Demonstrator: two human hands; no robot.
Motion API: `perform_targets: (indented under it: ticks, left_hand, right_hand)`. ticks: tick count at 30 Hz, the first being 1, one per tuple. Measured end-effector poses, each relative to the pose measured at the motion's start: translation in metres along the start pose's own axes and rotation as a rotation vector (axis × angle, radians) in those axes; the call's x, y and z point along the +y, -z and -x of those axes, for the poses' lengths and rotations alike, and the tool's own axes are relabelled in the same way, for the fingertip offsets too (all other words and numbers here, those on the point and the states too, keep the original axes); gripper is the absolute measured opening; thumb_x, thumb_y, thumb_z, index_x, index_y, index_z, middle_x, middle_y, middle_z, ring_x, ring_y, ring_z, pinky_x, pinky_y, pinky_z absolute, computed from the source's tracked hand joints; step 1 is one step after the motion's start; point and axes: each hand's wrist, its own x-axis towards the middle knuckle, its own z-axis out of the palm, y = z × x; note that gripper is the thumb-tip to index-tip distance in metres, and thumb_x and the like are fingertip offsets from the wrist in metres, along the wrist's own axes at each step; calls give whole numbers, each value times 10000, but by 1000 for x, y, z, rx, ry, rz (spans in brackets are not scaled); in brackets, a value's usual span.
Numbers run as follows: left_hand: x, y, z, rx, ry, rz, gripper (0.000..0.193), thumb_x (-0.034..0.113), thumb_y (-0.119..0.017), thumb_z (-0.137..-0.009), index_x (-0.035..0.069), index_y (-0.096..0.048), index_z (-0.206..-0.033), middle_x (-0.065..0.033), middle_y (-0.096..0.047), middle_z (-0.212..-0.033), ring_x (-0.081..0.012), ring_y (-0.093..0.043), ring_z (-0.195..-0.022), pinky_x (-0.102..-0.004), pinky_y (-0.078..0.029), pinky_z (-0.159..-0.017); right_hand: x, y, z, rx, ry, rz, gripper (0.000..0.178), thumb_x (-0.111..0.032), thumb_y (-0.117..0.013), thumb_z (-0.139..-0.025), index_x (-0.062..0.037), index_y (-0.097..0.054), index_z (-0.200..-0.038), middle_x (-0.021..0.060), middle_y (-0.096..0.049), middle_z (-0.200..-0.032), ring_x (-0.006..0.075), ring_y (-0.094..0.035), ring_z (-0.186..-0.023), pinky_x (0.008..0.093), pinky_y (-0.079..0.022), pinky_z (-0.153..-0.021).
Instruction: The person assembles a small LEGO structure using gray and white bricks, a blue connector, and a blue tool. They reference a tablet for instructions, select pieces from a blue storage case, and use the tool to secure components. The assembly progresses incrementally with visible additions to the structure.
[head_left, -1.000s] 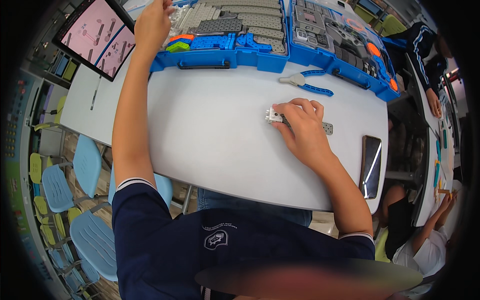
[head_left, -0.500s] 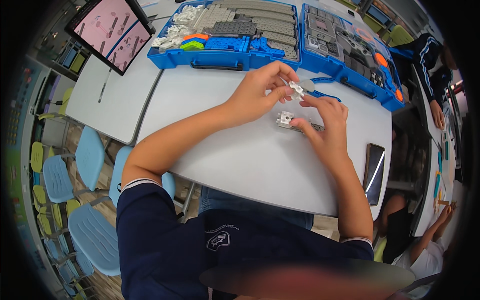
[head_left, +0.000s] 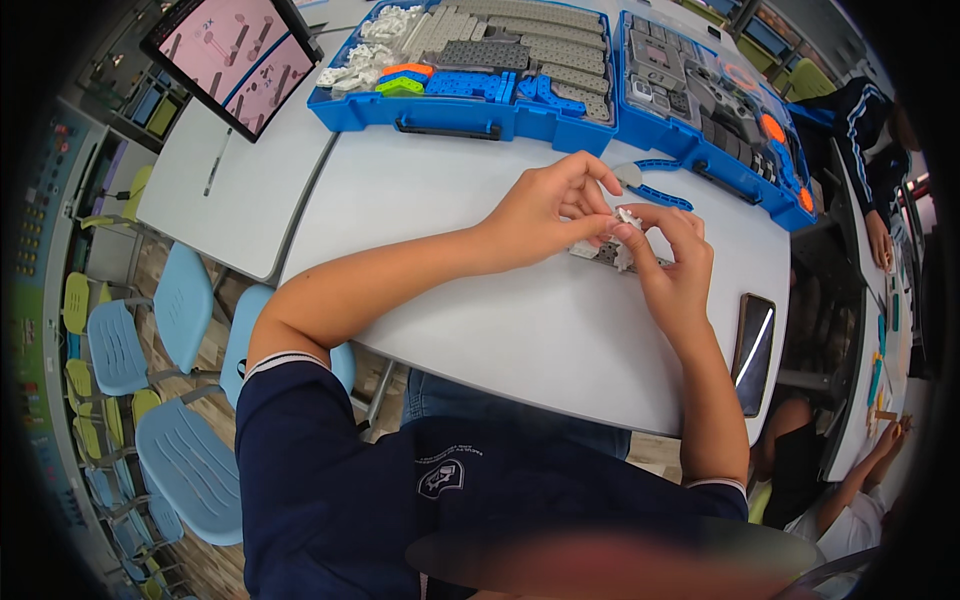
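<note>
Small white plastic connector (head_left: 625, 258) is pinched between the fingertips of my right hand (head_left: 677, 250). From the other side, my left hand (head_left: 550, 215) has its thumb and fingers closed against the same piece, which they partly cover. Just behind the fingers, a grey perforated beam (head_left: 607, 254) with a white block on its left end lies on the table; my right hand hides part of it. Beyond my hands rest pliers with blue handles (head_left: 662, 198).
Two open blue cases (head_left: 360, 118) of grey, white and coloured building parts line the table's far side. A phone (head_left: 752, 352) lies by the right edge. A screen (head_left: 235, 60) stands at the far left. Blue chairs (head_left: 187, 465) are at left; other people sit at right.
Both hands have come down and nearer each other with the white connector, now in front of the grey beam. The connector is turned and more covered by fingers. The whole view has shifted slightly.
</note>
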Motion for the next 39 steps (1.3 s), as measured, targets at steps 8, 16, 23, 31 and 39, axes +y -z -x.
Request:
perform_targets:
  ticks: [8,16,23,31,39]
  left_hand:
    - [-3,7,-2,2,-200,-386,299,133,-769,-917,61,-610,-1160,-62,-700,-967,-183,-689,-922,-321,-545,-841]
    - [-14,20,-4,-160,-335,-725,408,204,-838,-822,74,-678,-1174,-68,-694,-1091,-288,-627,-1076,-395,-496,-958]
    - [-18,26,-3,-119,-131,-728,398,165,-830,-811,92,-696,-1179,-68,-696,-1090,-251,-630,-1035,-365,-503,-916]
    - [-15,34,-3,-155,-143,-778,429,156,-791,-834,100,-674,-1242,-74,-667,-1131,-236,-601,-1076,-356,-485,-957]
    - [-16,32,0,-164,-257,-913,611,290,-811,-834,121,-588,-1378,-69,-626,-1121,-277,-563,-1106,-400,-443,-1001]
  right_hand:
    - [8,3,-3,79,-118,14,150,-172,-731,-944,-61,-742,-1043,43,-671,-782,162,-601,-782,315,-441,-821]
    - [26,18,-14,119,-342,-327,191,-192,-705,-988,-8,-685,-1036,-9,-614,-788,72,-579,-671,228,-438,-629]
    - [33,31,-20,95,-488,-547,223,-165,-743,-956,1,-661,-1079,25,-649,-906,66,-565,-726,205,-424,-675]
    - [44,50,-23,-51,-521,-334,245,-160,-717,-942,-74,-723,-1171,-34,-629,-905,53,-562,-721,199,-402,-663]
    - [49,43,-17,-200,-350,293,159,-47,-636,-917,-61,-713,-1056,109,-624,-937,244,-649,-829,353,-510,-728]
